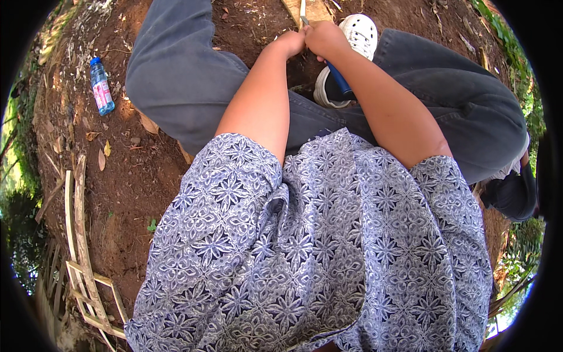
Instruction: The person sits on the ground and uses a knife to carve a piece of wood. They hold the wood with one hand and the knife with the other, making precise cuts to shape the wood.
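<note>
Both my hands meet at the top centre, out in front of my bent knees. My right hand (pixel 326 40) is closed round a blue-handled tool (pixel 338 78), whose handle sticks out behind the fist under my forearm. Ahead of the fists shows a short grey metal piece (pixel 304 21), with a thin pale strip (pixel 302 7) beyond it. Pressed against the right fist, my left hand (pixel 291 43) is also closed; what its fingers grip is hidden. A light wooden board (pixel 317 10) lies on the ground just past the hands.
White clog shoes (pixel 359 34) are beside my right hand. A water bottle with a blue cap (pixel 101 87) lies on the brown soil at left. Thin wooden strips joined in a frame (pixel 88 281) lie lower left. Someone's dark clothing (pixel 511 193) shows at the right edge.
</note>
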`<state>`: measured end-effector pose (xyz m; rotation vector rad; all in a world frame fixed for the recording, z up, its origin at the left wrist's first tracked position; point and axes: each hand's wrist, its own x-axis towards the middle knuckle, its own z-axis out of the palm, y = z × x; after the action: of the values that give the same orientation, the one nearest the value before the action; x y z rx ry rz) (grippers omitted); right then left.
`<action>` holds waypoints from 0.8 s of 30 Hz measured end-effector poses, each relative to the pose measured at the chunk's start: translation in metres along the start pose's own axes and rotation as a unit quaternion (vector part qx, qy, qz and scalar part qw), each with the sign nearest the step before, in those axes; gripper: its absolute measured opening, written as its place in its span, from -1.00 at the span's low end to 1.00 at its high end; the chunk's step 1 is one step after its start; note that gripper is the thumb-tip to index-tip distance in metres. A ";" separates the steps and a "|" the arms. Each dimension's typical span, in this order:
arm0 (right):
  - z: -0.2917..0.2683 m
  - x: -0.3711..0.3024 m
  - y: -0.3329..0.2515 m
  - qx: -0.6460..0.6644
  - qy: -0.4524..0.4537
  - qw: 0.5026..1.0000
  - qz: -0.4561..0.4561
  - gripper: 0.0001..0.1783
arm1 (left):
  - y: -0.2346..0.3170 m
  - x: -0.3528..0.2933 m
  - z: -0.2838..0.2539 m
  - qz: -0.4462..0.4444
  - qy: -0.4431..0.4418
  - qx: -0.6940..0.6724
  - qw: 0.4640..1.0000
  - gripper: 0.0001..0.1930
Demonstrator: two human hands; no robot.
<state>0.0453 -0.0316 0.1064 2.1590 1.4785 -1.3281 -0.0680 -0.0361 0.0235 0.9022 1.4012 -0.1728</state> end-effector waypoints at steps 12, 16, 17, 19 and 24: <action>0.004 0.071 0.014 -0.033 0.208 0.975 -0.065 -0.56 | -0.013 0.014 0.004 0.052 -0.007 0.060 0.997 -0.34; -0.055 0.079 0.020 0.023 0.274 0.960 -0.055 -0.61 | 0.001 -0.017 -0.004 -0.025 -0.097 0.032 0.994 -0.34; -0.068 0.075 0.021 -0.006 0.227 0.971 -0.071 -0.60 | 0.000 -0.014 -0.007 -0.035 -0.095 0.012 0.995 -0.34; -0.070 0.066 0.023 -0.036 0.126 0.987 -0.089 -0.61 | 0.001 -0.009 -0.009 -0.037 -0.084 0.004 0.996 -0.33; -0.025 0.013 0.006 -0.117 -0.037 0.990 -0.066 -0.44 | 0.005 -0.012 -0.007 -0.018 -0.061 0.043 0.997 -0.31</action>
<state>0.0655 -0.0109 0.1093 1.8757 1.6800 -1.1929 -0.0730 -0.0325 0.0371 0.9228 1.3038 -0.3130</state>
